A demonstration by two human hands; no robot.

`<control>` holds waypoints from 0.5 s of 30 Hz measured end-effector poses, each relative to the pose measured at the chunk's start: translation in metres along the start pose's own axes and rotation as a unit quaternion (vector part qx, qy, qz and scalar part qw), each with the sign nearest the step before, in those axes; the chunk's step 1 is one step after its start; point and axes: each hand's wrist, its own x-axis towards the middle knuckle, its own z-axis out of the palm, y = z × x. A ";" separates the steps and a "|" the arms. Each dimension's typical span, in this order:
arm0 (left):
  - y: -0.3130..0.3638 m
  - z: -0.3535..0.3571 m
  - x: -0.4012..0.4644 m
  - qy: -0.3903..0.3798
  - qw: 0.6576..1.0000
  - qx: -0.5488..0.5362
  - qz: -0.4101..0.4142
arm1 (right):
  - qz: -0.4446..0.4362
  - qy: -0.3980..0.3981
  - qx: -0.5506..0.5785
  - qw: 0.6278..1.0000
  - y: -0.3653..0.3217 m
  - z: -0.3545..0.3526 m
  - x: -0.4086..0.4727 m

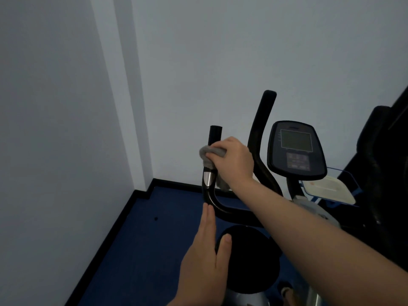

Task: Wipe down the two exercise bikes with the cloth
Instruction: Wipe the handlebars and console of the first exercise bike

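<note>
An exercise bike stands in front of me with black curved handlebars, a console (295,149) and a black round seat (249,259). My right hand (234,160) grips a grey cloth (209,155) wrapped round the upright left handlebar (215,133), just above its silver sensor band. Below the handlebar's bend, my left hand (205,250) is held flat with straight fingers, its fingertips at the bar. The right handlebar (262,120) rises behind my right hand. A second dark machine (384,164) shows at the right edge.
White walls meet in a corner at the left, close to the bike. Blue floor (141,235) with a black skirting runs along the walls. A blue tray with a white item (329,191) sits right of the console post.
</note>
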 end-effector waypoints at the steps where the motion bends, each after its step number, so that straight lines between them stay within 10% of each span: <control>1: 0.000 0.000 0.000 -0.003 1.000 0.004 0.000 | -0.008 -0.010 -0.007 1.000 0.002 -0.003 -0.001; 15: -0.004 -0.001 0.004 -0.040 0.999 0.035 0.008 | -0.033 -0.027 -0.049 0.998 -0.008 -0.003 0.023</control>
